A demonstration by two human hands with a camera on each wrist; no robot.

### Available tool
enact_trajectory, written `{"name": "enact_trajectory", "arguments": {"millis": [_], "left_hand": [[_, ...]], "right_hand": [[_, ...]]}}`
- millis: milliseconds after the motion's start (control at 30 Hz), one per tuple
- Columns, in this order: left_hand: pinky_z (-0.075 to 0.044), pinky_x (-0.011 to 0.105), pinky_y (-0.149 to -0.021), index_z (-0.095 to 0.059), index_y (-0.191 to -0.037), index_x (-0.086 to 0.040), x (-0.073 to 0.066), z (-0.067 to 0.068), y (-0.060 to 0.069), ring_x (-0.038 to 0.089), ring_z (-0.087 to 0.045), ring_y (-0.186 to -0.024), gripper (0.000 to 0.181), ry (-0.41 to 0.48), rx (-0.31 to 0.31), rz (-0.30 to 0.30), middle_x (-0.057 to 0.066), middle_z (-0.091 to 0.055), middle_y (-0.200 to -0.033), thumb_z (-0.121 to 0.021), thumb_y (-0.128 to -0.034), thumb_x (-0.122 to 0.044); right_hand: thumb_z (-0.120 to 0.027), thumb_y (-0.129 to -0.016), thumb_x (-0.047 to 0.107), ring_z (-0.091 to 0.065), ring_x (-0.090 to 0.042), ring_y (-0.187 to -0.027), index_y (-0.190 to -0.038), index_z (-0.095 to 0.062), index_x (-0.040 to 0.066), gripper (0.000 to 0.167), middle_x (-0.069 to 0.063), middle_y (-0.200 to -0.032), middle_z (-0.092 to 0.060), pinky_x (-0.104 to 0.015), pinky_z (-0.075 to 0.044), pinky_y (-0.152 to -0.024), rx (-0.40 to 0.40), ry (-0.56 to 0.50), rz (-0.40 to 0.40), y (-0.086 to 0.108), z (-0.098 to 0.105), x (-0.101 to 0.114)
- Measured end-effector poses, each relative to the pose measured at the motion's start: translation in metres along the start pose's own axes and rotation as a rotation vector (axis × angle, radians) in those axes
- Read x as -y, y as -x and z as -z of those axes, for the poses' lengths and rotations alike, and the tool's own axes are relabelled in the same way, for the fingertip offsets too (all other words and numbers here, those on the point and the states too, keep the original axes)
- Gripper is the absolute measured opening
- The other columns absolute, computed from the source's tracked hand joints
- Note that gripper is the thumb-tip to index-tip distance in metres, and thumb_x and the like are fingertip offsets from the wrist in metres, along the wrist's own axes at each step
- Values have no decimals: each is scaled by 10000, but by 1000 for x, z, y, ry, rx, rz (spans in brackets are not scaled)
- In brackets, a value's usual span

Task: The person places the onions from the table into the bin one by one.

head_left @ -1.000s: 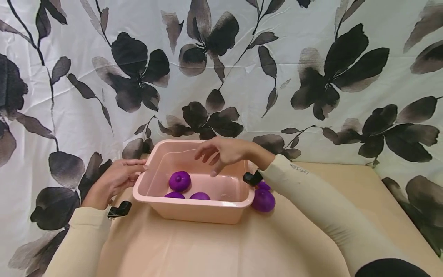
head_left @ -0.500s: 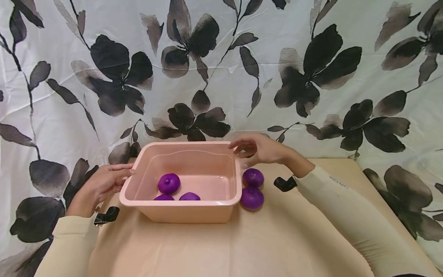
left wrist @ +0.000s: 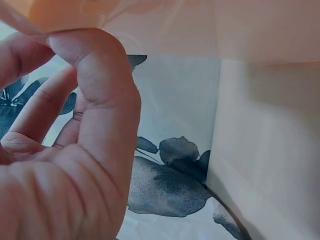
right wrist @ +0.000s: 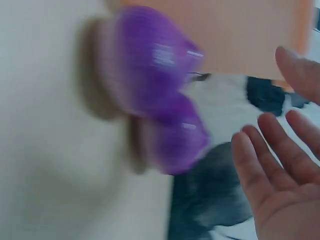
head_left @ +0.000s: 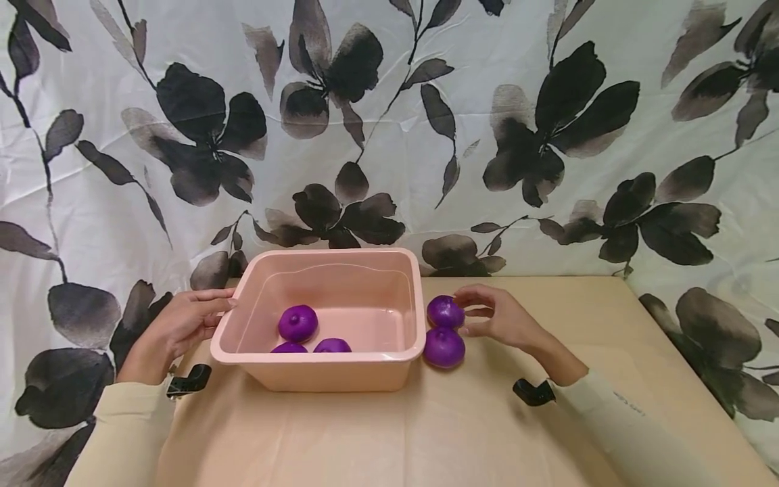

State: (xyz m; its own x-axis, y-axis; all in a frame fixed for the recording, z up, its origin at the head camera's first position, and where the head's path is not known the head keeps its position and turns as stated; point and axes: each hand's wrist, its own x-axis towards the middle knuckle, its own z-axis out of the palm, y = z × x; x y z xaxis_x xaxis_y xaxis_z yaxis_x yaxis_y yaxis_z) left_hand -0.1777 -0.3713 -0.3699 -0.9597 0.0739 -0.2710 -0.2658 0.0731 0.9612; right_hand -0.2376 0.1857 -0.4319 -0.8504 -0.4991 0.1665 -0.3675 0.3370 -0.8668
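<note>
The right hand [head_left: 508,318] has moved away from the desk's back edge [head_left: 560,283], fingers apart beside the rear purple onion [head_left: 444,312]; the left hand [head_left: 179,323] pinches the tub [head_left: 331,373]. Cupping low should suit.

Place: an indoor-looking work spot; from my remote seat I cannot tell home from studio. Backdrop: one white cloth [head_left: 389,159], printed with dark blossoms and leaves, faintly creased, filling the far side of my head view. Surface: one tan tabletop [head_left: 341,439], far edge running along the cloth. Household ware: one pink basin [head_left: 328,373]. Worn gear: black wrist devices [head_left: 533,393], one per arm.
</note>
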Motion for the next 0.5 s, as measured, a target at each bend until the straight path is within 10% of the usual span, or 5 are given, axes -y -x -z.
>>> {"name": "enact_trajectory", "arguments": {"millis": [500], "left_hand": [[-642,269,-752,-797,-986,-326,4,-6,6,86,-769,-847,248,2,-21,-12,-126,-772,-963,-665,-1019,-120]], "right_hand": [[-944,-725,81,-582,-484,-1323,-1395,-586,-27,767,-271,-1425,-588,-566,-518,-1074,-32,92,-162,22,-53,-29]]}}
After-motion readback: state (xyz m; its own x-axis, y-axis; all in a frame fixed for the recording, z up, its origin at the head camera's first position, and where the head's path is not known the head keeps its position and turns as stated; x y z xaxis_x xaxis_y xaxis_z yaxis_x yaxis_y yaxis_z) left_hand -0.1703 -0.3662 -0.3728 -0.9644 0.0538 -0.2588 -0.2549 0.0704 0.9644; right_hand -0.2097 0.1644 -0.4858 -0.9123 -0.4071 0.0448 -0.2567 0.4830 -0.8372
